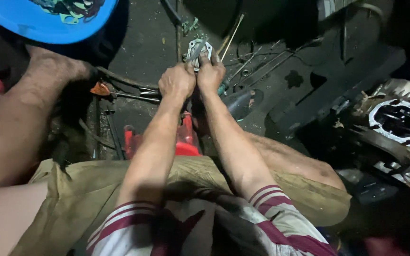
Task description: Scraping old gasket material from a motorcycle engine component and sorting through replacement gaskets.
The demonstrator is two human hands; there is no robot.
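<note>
The left hand and the right hand are sitting right next to each other, touching, out in front of the person's knees. Both hands are holding on to a small flat metal part with round holes in it. The right hand's fingers are pressing down on top of the part. The left hand is curling closed around a thin metal tool, and the tool's tip is lying against the part. The part is staying just above the dark, dirty floor.

The person is sitting low, wearing tan shorts and a shirt with dark red stripes on the sleeves. A red stool or box is peeking out between the arms, under the person.

Long thin metal rods and a green-handled tool are lying on the floor just beside the right hand. An orange-handled tool is lying to the left, near a bare foot. A big metal engine block with a square opening is sitting far off to the right. A blue round thing is showing in the top left corner.
</note>
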